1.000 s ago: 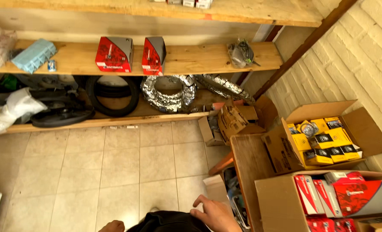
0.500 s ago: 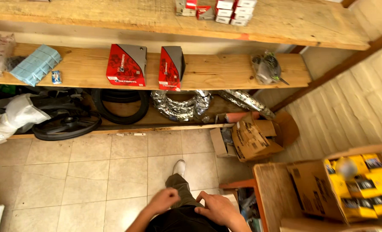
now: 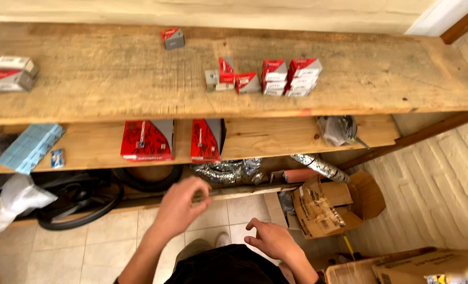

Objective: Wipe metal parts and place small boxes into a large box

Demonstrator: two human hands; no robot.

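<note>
My left hand is raised in front of the wooden shelving, fingers loosely curled, holding nothing. It hovers just below two large red boxes standing on the middle shelf. My right hand sits lower, near my body, fingers spread and empty. On the top shelf a cluster of small red and grey boxes is stacked, well above both hands.
A lone small box and two more lie on the top shelf. A blue packet, bagged part, tyres, foil hose, plastic bag. Open cardboard boxes stand at right on the tiled floor.
The view has tilted up and moved closer to the shelves, bringing the top shelf into sight. My left hand has risen toward the middle shelf; my right hand stays low.
</note>
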